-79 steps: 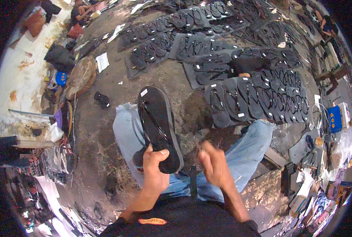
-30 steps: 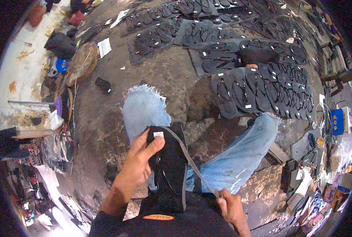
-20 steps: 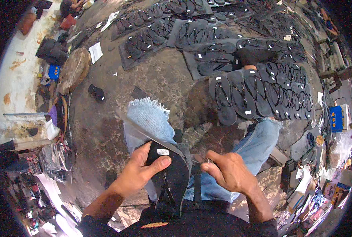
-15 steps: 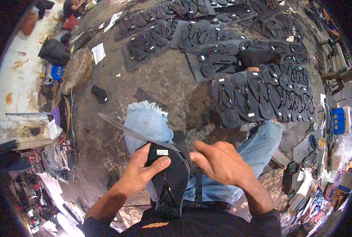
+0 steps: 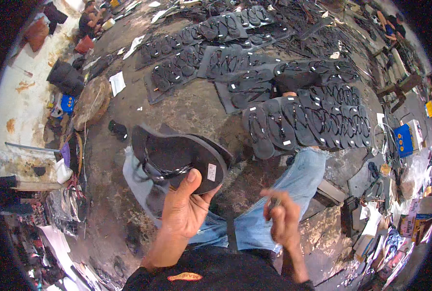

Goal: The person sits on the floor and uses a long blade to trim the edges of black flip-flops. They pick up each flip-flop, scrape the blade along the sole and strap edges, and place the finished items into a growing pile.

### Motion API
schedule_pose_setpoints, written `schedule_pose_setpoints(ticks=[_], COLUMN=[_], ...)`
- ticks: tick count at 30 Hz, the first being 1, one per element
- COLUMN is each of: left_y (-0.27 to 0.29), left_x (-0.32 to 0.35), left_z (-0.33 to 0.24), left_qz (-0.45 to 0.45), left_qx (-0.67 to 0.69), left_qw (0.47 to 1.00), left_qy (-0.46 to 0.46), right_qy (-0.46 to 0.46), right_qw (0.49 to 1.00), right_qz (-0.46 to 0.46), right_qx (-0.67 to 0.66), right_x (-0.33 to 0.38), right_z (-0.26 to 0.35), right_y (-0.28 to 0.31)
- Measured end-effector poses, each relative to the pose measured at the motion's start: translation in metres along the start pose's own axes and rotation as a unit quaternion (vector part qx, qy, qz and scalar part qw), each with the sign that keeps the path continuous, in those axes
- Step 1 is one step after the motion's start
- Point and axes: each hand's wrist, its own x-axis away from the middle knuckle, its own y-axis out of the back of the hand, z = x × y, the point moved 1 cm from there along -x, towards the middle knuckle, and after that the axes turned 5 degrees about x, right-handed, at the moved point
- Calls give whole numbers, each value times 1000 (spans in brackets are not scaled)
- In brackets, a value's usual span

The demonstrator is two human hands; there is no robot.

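We look down at a bare, stained brown floor (image 5: 187,110) that serves as the work surface, seen in a wide curve. Dark rows of sandals (image 5: 259,130) fill the middle and upper part of it, many with small white labels. To our left rises a whitish wall (image 5: 19,109) with rusty stains; near it lean a round wooden slab (image 5: 91,103) and, beyond, a white sheet of paper (image 5: 117,83) on the floor. On the right a blue box (image 5: 405,140) stands near piled clutter, and one person (image 5: 87,20) sits at the far upper left.

Our left hand (image 5: 184,203) grips a black sandal (image 5: 182,145) near its labelled end — thumb on the upper face — and holds it up before the left leg of our jeans (image 5: 145,196). Its long axis slants from upper left to lower right: the white label (image 5: 211,171) sits at the lower right end, while the other end curls up at upper left. The glossy strap lies toward the lower left. Our right hand (image 5: 281,218) is blurred, well apart from the sandal — fingers curled, and we cannot tell whether they grip anything.
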Motion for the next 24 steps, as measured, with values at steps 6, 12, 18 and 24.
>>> schedule_pose_setpoints(ticks=[6, 12, 18, 24], left_y=[-14, 6, 40, 33], left_x=[3, 3, 13, 7], left_z=[18, 28, 29, 24], left_qz=[-14, 3, -43, -18], left_qx=[9, -83, -174, -231], left_qw=[1000, 995, 979, 971], left_qy=[22, 47, 94, 54], right_qy=[-122, -136, -115, -86], right_qw=[985, 961, 943, 943], right_qz=[58, 113, 230, 258], right_qx=[104, 211, 213, 193], right_x=[89, 58, -13, -47], right_z=[1, -13, 3, 17], right_y=[9, 29, 29, 17])
